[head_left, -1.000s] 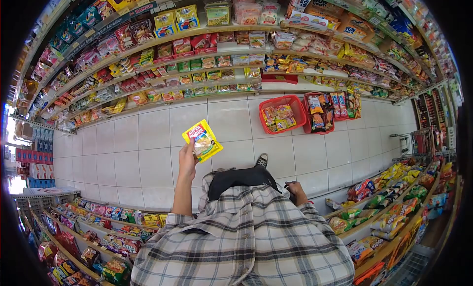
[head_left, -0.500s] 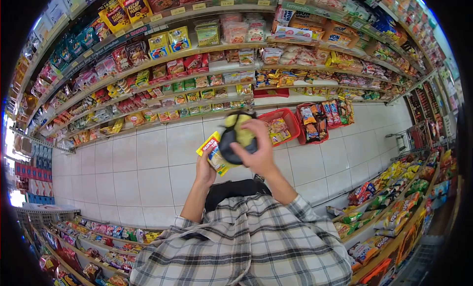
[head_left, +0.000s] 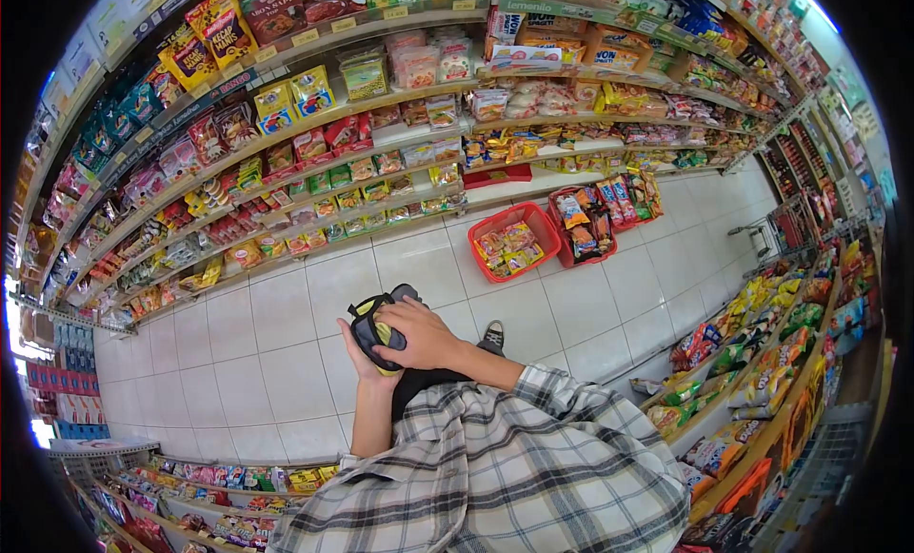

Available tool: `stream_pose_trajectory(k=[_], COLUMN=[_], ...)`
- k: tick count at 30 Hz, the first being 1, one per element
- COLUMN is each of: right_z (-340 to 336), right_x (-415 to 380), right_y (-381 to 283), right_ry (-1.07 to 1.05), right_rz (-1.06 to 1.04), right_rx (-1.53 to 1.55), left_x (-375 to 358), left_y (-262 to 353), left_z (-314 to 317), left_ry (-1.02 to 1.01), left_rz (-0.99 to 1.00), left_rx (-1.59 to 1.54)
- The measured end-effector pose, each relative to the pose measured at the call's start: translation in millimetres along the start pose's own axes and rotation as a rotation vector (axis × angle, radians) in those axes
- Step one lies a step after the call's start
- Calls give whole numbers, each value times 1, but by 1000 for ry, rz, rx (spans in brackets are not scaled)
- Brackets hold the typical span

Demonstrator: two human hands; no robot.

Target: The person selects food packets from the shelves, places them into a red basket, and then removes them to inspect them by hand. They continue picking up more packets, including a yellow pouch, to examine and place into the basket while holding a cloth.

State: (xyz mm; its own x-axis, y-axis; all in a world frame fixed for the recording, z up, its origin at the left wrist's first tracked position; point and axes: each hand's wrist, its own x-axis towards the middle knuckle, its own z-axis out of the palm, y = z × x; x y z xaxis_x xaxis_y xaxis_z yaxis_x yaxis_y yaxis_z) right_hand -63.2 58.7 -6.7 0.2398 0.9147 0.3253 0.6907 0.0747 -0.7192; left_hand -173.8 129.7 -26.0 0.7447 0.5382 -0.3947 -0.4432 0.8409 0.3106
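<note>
both hands meet low in front of the person, around a black and yellow-green item [head_left: 364, 326]. the left hand [head_left: 364, 365] is partly wrapped around its near left side, supporting it from there; the right hand [head_left: 411, 330] lies over it, fingers bent onto its top — so the item is held between the two, above the tiled floor [head_left: 362, 277]. whether anything else is tucked under the hands cannot be told.

a shoe [head_left: 492, 336] shows to the right of the hands. farther off, a red basket [head_left: 550, 256] on the floor holds small yellow and pink packets [head_left: 509, 247], and just beside it another red basket [head_left: 583, 260] holds more packaged goods [head_left: 581, 227] — with red and blue packs [head_left: 619, 199] near its right side. long shelves of packets [head_left: 314, 187] curve behind the baskets.
</note>
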Motion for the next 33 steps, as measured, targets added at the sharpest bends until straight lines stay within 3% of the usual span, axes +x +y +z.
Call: stream_pose_trajectory(k=[4,8,11,17,18,19,21,25,29,32,33], right_z=[-9,-19,-41,-115,-130,-142,-173,-238,-256,-244,-240], right_x=[-8,-21,-30,-52,-60,-69,-81,-109,-132,-131,-131], right_y=[-8,7,24,60,64,75,92,141,185,178,174], right_ry=[28,273,350,533,544,582,826,990,703,502,451], right_rz=[78,-38,-80,-91,8,113,258,469,530,578,552], right_rx=[-67,-48,-73,-69,18,134,364,1194,1562,1595,1616], left_x=[-1,6,25,50,50,54,69,73,99,121,120], left_y=[-4,-18,-43,-118,-131,-144,-168,-196,-246,-296,-304], left_z=[0,5,-4,44,58,67,73,135,151,152,154], left_ry=[75,47,-16,105,154,63,120,212,106,71,115], left_rz=[-115,-183,-242,-305,-299,-280,-223,-94,198,437,454], left_rx=[-57,-62,-76,-54,4,33,91,335,684,1033,958])
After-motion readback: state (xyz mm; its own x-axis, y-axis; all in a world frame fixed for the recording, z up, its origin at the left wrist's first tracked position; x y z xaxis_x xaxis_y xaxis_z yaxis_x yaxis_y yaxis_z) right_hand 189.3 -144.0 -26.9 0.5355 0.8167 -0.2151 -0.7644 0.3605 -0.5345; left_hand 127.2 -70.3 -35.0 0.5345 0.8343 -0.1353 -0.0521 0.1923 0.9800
